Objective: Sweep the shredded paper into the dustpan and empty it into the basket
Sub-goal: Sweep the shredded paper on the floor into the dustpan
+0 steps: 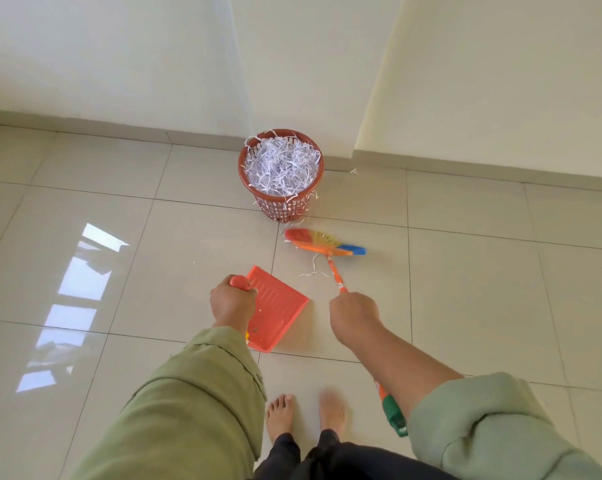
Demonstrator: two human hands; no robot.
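Few loose paper strips (314,269) just beside dustpan (275,308), broom-head side; right hand (353,315) wrapped on broom (327,242), left hand (233,299) clutching dustpan handle.

Floor (465,289): large glossy pale tiles with thin dark grout lines, window light reflected in bright patches at the left of the frame, a low skirting along the walls across the upper part. Standing on it just above centre, a red lattice basket (280,206), heaped with white shredded paper (281,168); a few loose paper strips (314,270) lie on the tiles below and right of the basket, one more wisp by the skirting to its right. Two bare feet (279,415) stand on the tiles at bottom centre.
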